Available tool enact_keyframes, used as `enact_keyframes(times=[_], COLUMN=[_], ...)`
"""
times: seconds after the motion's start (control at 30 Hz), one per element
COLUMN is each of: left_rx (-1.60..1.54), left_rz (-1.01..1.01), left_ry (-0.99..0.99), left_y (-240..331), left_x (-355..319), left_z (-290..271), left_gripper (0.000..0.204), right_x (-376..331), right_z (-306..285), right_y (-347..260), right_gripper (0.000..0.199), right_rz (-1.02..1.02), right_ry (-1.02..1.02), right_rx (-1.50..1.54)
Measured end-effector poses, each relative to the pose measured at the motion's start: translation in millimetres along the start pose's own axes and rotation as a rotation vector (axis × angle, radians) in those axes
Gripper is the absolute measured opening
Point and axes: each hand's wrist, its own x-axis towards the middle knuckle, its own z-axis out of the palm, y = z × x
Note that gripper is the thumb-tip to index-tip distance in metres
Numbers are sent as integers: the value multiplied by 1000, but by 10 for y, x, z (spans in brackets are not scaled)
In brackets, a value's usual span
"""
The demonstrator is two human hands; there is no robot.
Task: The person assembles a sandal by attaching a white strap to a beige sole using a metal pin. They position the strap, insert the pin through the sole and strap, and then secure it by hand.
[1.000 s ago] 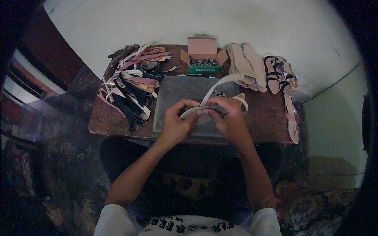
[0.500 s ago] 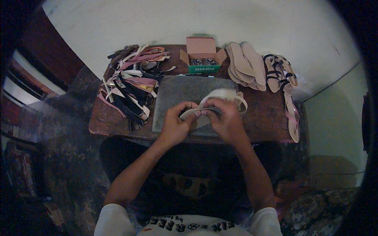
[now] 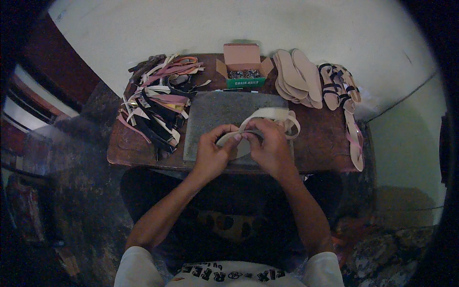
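Observation:
Between my two hands, above the grey slab [image 3: 210, 107], is a pale sandal [image 3: 265, 114] with cream straps looping up and to the right. My left hand [image 3: 215, 146] pinches the edge of its sole, thumb on the near side and fingers beyond. My right hand [image 3: 268, 143] grips the same piece close by, its thumb almost meeting the left thumb. A cream strap rises from between the fingertips. The fingers cover much of the sole, and the exact spot where strap and sole meet is partly hidden.
On the wooden table [image 3: 315, 153], a heap of mixed straps [image 3: 158, 103] lies left. An open green box of small nails [image 3: 244, 79] stands at the back. Beige soles [image 3: 299, 79] are stacked right of it, beside black-strapped sandals [image 3: 332, 88] and a pink-strapped sandal [image 3: 355, 138].
Both hands keep their pinch on the sandal at nearly the same place. The cream strap has come to rest from a blur, and the whole view has shifted slightly.

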Motion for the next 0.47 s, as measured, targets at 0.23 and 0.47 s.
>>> enact_keyframes(times=[0.23,0.47], left_rx=[15,37], left_rz=[27,-8], left_ry=[32,-5], left_y=[11,15], left_x=[58,64], left_z=[4,-17], left_gripper=[16,19], right_x=[14,28], right_z=[-38,-73], right_y=[124,109], right_gripper=[22,22], right_rz=[20,23], right_ry=[-120,-144], right_rx=[-58,-68])
